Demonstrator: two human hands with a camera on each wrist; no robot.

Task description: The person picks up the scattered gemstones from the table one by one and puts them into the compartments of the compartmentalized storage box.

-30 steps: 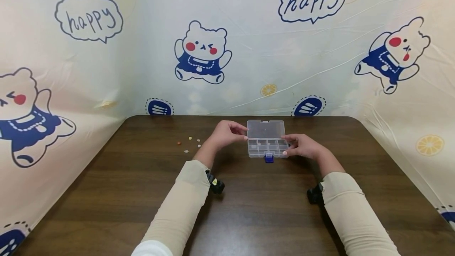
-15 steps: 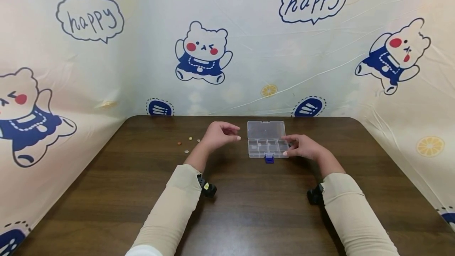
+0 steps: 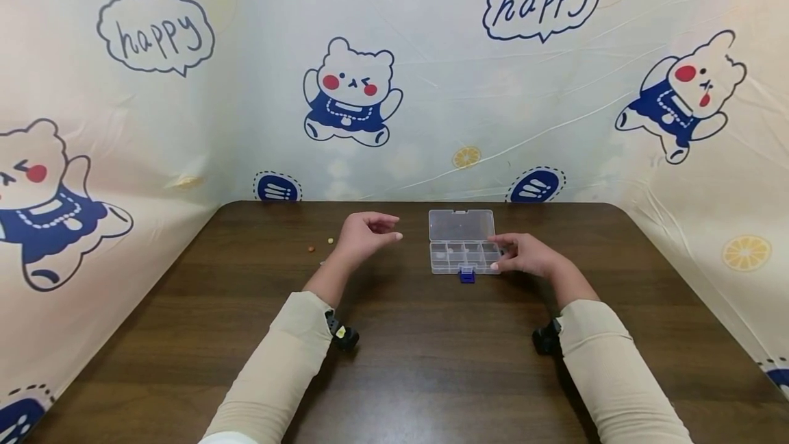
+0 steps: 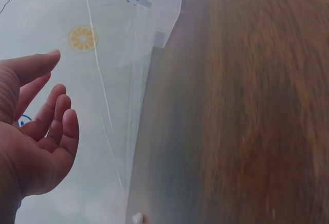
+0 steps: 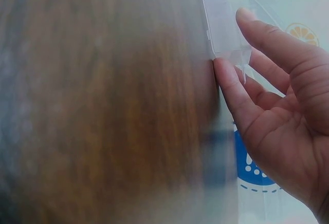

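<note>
A clear plastic compartment box [image 3: 456, 267] stands on the table with its lid [image 3: 461, 226] raised at the back and a blue latch [image 3: 467, 277] at the front. My right hand [image 3: 524, 253] holds the box's right end between thumb and fingers. In the right wrist view, that hand's fingers [image 5: 231, 82] touch the box's corner. My left hand [image 3: 365, 237] hovers left of the box, apart from it, fingers loosely bent and nothing between them. Near it lie a reddish-brown pebble-like piece [image 3: 311, 249] and a yellowish one [image 3: 330, 240]. What sits inside the compartments is too small to tell.
The dark wooden table [image 3: 431, 362] ends at a patterned cloth backdrop [image 3: 419, 88]. A whitish small piece [image 4: 138, 218] shows at the bottom of the left wrist view. My left forearm partly hides another pale piece [image 3: 322, 263].
My left hand has drawn away from the box's left side and moved left, now covering some small pale pieces. My right hand and the box have stayed in place.
</note>
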